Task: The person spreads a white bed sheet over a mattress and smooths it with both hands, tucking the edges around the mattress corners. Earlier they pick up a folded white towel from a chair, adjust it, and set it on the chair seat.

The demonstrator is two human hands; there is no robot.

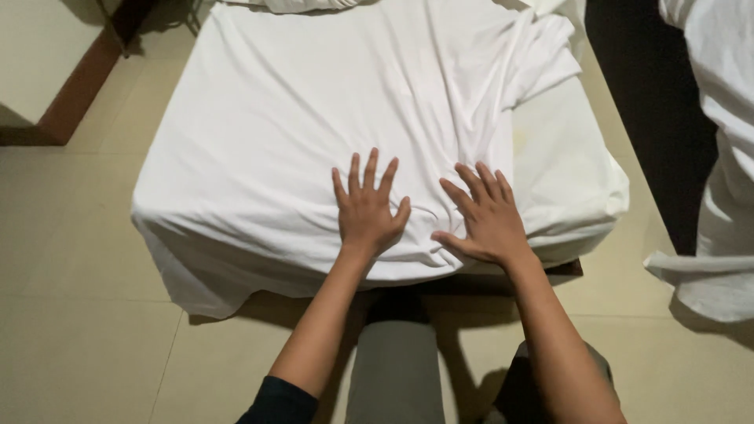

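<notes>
Fingers (369, 169) spread wide on both our hands, palms pressed flat, gripping nothing. Left hand (367, 212) lies on the white sheet (314, 118) near the foot edge of the bed, fingers pointing up the bed. Right hand (485, 216) sits just beside it, also flat on the sheet, thumb angled toward the left hand, a small gap between the two. Sheet is bunched into soft wrinkles fanning out from between and above the hands. Sheet covers most of the mattress (573, 165); its right edge is pulled back, so a strip of the mattress shows along the right side and the near right corner. Sheet hangs over the near left corner and the front edge. Upper right part of the sheet is folded over in a loose flap (546, 55). Our legs in grey trousers (393, 369) stand close against the foot of the bed on a beige tile floor (78, 330). More white bedding (719, 157) hangs at far right, apart from the bed. Wooden furniture edge (78, 86) at top left.
</notes>
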